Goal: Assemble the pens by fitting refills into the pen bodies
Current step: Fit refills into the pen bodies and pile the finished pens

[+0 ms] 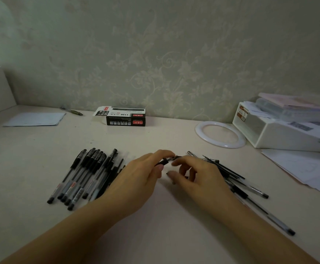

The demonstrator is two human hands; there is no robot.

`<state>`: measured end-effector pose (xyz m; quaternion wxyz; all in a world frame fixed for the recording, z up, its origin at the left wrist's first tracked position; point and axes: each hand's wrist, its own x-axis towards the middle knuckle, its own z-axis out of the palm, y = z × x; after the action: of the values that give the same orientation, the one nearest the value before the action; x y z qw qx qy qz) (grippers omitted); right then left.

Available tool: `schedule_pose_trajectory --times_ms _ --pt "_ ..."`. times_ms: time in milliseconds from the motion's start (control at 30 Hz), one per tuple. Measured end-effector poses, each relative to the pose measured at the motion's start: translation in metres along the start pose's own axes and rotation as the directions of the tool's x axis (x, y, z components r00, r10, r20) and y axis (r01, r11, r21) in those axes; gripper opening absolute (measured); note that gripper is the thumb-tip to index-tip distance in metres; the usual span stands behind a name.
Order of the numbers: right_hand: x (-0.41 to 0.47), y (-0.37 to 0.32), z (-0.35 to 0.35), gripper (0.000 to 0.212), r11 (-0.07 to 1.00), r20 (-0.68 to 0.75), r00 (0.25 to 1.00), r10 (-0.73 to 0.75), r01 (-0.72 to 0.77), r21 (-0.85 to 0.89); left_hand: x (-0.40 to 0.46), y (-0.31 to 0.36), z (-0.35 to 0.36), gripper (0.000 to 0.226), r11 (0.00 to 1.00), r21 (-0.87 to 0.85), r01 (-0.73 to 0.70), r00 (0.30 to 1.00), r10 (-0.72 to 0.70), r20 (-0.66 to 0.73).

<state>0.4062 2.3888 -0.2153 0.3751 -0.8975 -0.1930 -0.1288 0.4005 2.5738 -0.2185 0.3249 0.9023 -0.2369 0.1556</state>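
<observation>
left hand (142, 173) grips the pen body (164, 161) above the bench (155, 225); right hand (193, 174) pinches its front end. we'd keep both parts in line, push gently. spare refills (225, 168) lie right.

Both forearms reach in, hands meeting mid-table: left hand (144, 174) pinches a pen (165, 161) with curled fingers, right hand (197, 174) curls at its tip.
</observation>
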Motion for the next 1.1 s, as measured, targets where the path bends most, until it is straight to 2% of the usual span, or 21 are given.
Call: schedule_pose_trajectory --times_ms 67,167,400,467,533,600,633,700,733,800,833,900,933,1000,1100 --pt "0.002 -0.003 -0.002 0.012 0.977 -0.022 0.997 0.075 -0.069 0.202 0.0 0.002 -0.001 0.036 0.999 -0.022 -0.041 0.999 0.041 -0.025" --pt "0.003 -0.008 -0.004 0.011 0.869 0.006 0.986 0.169 -0.152 0.471 -0.001 0.005 -0.001 0.034 0.995 -0.043 -0.09 0.995 0.089 -0.043" --pt "0.004 -0.006 -0.005 0.014 0.733 0.057 0.95 0.307 -0.274 0.622 0.001 0.006 -0.001 0.036 0.993 -0.039 -0.111 0.991 0.108 -0.076" --pt "0.008 -0.004 -0.007 0.017 0.694 -0.008 0.932 0.364 -0.265 0.669 0.001 0.004 0.0 0.037 0.997 -0.017 -0.075 0.994 0.073 -0.079" --pt "0.013 -0.003 -0.016 0.02 0.635 -0.131 0.892 0.433 -0.199 0.747 0.001 0.002 -0.001 0.037 0.999 0.003 -0.033 0.997 0.033 -0.074" --pt "0.016 0.001 -0.028 0.018 0.593 -0.27 0.821 0.503 -0.1 0.799 0.002 0.001 -0.002 0.035 0.999 0.033 0.003 0.998 -0.001 -0.07" --pt "0.017 0.004 -0.034 0.016 0.61 -0.34 0.78 0.525 -0.066 0.79 0.002 0.0 -0.002 0.032 0.998 0.053 0.021 0.997 -0.017 -0.07" --pt "0.018 0.011 -0.04 0.012 0.731 -0.465 0.733 0.496 -0.064 0.68 0.001 0.0 -0.004 0.027 0.992 0.113 0.064 0.996 -0.056 -0.076" --pt "0.018 0.016 -0.041 0.011 0.817 -0.509 0.745 0.431 -0.084 0.57 0.001 -0.001 -0.006 0.026 0.983 0.158 0.092 0.993 -0.079 -0.084" --pt "0.017 0.022 -0.041 0.007 0.956 -0.506 0.827 0.245 -0.12 0.267 -0.001 -0.005 -0.012 0.025 0.944 0.28 0.173 0.983 -0.15 -0.102" --pt "0.016 0.026 -0.04 0.006 0.987 -0.476 0.866 0.155 -0.12 0.104 -0.002 -0.006 -0.015 0.027 0.913 0.341 0.222 0.975 -0.2 -0.101" --pt "0.014 0.032 -0.038 0.003 0.98 -0.403 0.915 0.029 -0.105 -0.168 -0.003 -0.007 -0.021 0.034 0.849 0.427 0.312 0.948 -0.305 -0.087" --pt "0.012 0.034 -0.036 0.003 0.957 -0.366 0.931 0.011 -0.115 -0.265 -0.004 -0.007 -0.022 0.039 0.818 0.459 0.347 0.933 -0.351 -0.08" --pt "0.01 0.036 -0.035 0.004 0.912 -0.309 0.95 0.041 -0.162 -0.377 -0.006 -0.007 -0.024 0.047 0.767 0.509 0.39 0.908 -0.414 -0.071" --pt "0.01 0.035 -0.034 0.01 0.868 -0.271 0.957 0.105 -0.221 -0.445 -0.007 -0.008 -0.023 0.048 0.724 0.55 0.416 0.889 -0.45 -0.08"
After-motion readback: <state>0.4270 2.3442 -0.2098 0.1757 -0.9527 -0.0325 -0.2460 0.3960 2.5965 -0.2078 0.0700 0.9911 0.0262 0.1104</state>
